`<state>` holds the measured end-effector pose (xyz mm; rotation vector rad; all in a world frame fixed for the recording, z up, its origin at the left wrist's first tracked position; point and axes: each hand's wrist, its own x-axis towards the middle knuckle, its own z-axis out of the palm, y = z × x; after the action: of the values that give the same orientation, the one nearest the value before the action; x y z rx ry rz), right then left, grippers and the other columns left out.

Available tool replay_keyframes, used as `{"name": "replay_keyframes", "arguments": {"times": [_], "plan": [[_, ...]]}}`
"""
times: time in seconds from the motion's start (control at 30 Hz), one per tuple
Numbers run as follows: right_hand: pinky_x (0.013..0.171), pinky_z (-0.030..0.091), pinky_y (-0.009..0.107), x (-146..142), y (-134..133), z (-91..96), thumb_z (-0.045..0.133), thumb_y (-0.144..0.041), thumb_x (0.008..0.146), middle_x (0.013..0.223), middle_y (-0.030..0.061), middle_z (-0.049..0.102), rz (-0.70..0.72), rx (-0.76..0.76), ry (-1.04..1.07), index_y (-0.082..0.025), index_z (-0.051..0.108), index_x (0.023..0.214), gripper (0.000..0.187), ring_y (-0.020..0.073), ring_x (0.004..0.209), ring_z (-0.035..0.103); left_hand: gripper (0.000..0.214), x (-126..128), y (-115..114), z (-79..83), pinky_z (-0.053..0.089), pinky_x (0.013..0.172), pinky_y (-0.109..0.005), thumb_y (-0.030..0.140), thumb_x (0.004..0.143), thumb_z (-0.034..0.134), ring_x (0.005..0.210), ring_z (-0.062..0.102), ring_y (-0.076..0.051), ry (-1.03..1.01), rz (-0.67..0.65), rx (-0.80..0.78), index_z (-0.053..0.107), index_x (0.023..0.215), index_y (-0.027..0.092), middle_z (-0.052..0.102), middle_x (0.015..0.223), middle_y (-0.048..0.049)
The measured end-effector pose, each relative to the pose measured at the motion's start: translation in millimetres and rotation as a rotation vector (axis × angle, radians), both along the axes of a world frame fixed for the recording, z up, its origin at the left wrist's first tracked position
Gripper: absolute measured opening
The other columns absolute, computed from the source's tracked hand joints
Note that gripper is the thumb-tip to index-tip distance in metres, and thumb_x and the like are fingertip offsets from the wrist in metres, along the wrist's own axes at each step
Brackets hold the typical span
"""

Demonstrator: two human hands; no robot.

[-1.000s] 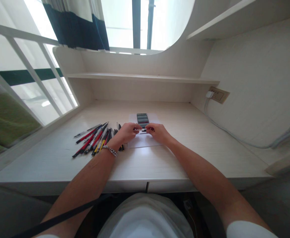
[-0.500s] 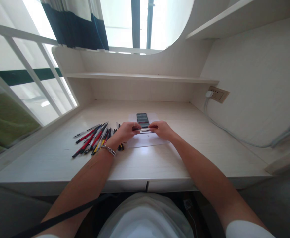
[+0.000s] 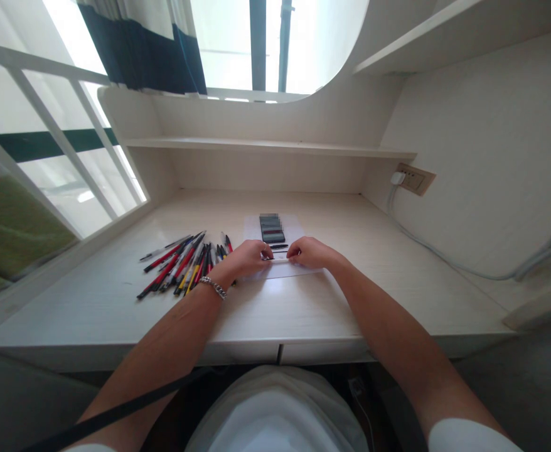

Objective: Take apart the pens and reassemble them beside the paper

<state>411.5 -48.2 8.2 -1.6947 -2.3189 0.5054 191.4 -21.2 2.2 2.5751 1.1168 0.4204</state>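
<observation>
My left hand and my right hand meet over a white sheet of paper on the desk, each pinching one end of a thin pale pen. A small black piece lies on the paper just beyond my fingers. Further back on the sheet lies a dark phone. A heap of several red, black and yellow pens lies to the left of my left hand. A metal bracelet is on my left wrist.
The white desk has a low shelf at the back and a railing on the left. A wall socket with a plug and white cable is on the right wall.
Both hands have drawn back a little toward me from the phone, which now shows in full. The pen they hold has come down close to the paper.
</observation>
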Motion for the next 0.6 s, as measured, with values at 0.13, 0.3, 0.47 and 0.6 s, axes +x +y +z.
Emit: {"name": "replay_keyframes", "arguments": {"times": [0.13, 0.3, 0.47, 0.6], "plan": [[0.068, 0.042, 0.021, 2.0, -1.4, 4.0, 0.067, -0.024, 0.079, 0.094, 0.0037, 0.075, -0.035, 0.021, -0.008, -0.022, 0.077, 0.098, 0.021, 0.0156, 0.082, 0.064, 0.032, -6.4, 4.0, 2.8, 0.045, 0.068, -0.027, 0.038, 0.075, 0.063, 0.075, 0.062, -0.018, -0.007, 0.013, -0.030, 0.076, 0.098, 0.020, 0.072, 0.089, -0.0059], [0.067, 0.042, 0.021, 11.0, -0.2, 8.1, 0.059, -0.025, 0.086, 0.087, 0.0043, 0.074, -0.089, 0.097, 0.018, -0.019, 0.077, 0.091, 0.019, 0.0156, 0.080, 0.064, 0.030, -18.9, 13.5, 9.7, 0.045, 0.069, -0.027, 0.039, 0.081, 0.057, 0.077, 0.064, -0.018, -0.031, 0.168, 0.026, 0.077, 0.095, 0.020, 0.074, 0.088, -0.0061], [0.067, 0.043, 0.020, 19.9, 3.0, 5.5, 0.051, -0.010, 0.085, 0.091, 0.0045, 0.075, -0.121, 0.061, 0.123, -0.018, 0.073, 0.105, 0.030, 0.0135, 0.080, 0.064, 0.033, -29.8, 25.7, 7.4, 0.049, 0.073, -0.028, 0.029, 0.083, 0.053, 0.073, 0.066, -0.018, -0.101, 0.315, 0.013, 0.073, 0.107, 0.018, 0.074, 0.077, -0.0047], [0.069, 0.044, 0.022, 20.4, 0.0, 7.9, 0.060, -0.021, 0.085, 0.090, 0.0044, 0.075, -0.133, 0.052, 0.102, -0.020, 0.075, 0.103, 0.023, 0.0153, 0.079, 0.064, 0.042, -34.3, 31.5, -0.6, 0.051, 0.078, -0.027, 0.008, 0.071, 0.050, 0.082, 0.067, -0.018, -0.193, 0.288, 0.043, 0.073, 0.106, 0.016, 0.075, 0.095, -0.0071]]}}
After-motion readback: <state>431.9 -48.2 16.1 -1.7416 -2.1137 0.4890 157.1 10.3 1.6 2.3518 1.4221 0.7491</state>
